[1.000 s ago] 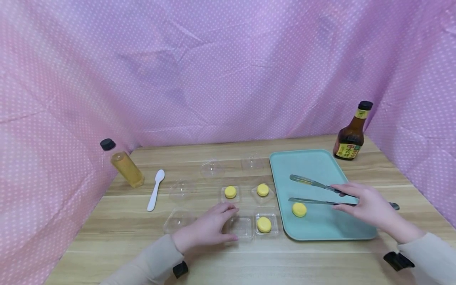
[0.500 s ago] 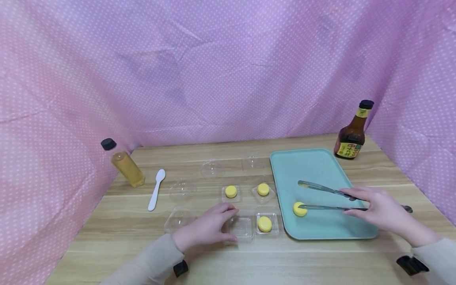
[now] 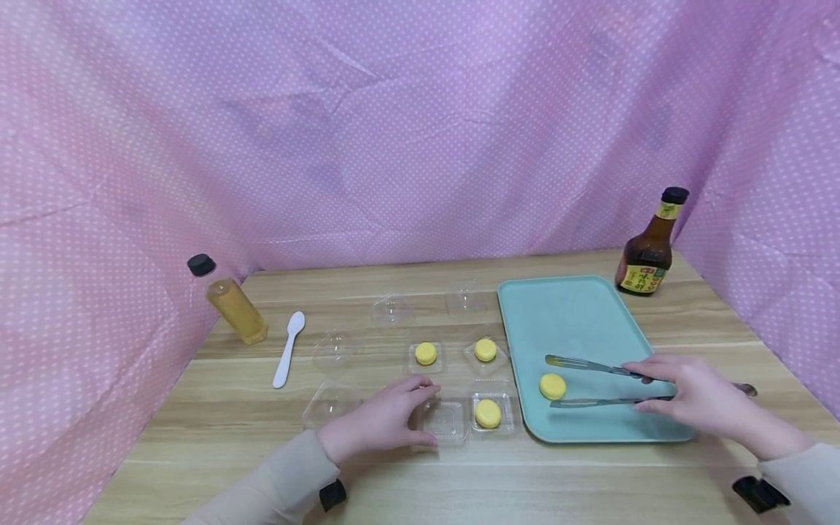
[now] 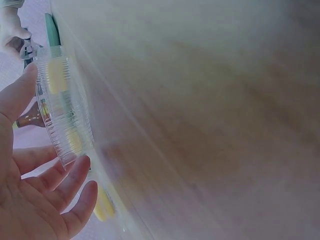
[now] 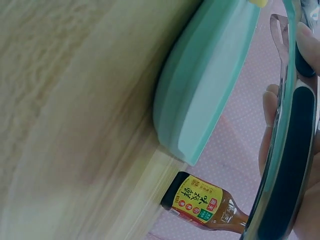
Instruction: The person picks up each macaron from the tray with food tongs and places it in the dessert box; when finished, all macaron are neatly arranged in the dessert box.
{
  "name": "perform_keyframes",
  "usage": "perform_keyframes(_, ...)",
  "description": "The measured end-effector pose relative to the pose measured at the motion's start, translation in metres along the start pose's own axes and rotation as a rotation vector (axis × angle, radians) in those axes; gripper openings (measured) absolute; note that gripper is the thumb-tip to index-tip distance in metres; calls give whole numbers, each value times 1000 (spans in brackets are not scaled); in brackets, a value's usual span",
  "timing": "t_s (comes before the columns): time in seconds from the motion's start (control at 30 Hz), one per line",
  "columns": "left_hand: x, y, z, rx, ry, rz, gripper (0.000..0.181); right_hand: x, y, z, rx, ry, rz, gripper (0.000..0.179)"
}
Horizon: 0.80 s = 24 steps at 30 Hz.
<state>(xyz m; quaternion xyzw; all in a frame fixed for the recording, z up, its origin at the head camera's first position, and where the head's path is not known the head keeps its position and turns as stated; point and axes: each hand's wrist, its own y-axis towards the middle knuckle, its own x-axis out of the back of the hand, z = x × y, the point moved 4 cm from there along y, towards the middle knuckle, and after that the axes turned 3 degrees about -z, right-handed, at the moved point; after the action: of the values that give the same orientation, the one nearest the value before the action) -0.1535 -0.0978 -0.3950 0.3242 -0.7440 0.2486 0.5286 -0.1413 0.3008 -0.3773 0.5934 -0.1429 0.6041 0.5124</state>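
Tongs (image 3: 593, 366), gripped in the right hand (image 3: 709, 397), straddle a yellow cookie (image 3: 553, 386) near the tray's (image 3: 571, 313) near-left corner — half a second ago, one arm crossed over it. The shift apparently lines the cookie up for a pinch. The left hand (image 3: 387, 415), fingers loosely parted at a clear box (image 3: 448, 420), is unmoved.

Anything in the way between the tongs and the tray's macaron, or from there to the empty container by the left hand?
Nothing visible separates the tongs from the yellow macaron. Toward the empty container, the tray's left rim and the adjacent filled container lie between.
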Motion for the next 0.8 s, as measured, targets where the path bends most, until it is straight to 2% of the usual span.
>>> perform_keyframes(0.23,-1,-1,1,7,-25,-4,76,-3,2,1,-11,-41,31,53)
perform_keyframes(0.53,-1,0,1,22,-39,12,77,-9,1,-5,-19,-39,114,53)
perform_keyframes(0.8,-1,0,1,3,-54,-1,76,-11,-2,-7,-49,-32,181,54)
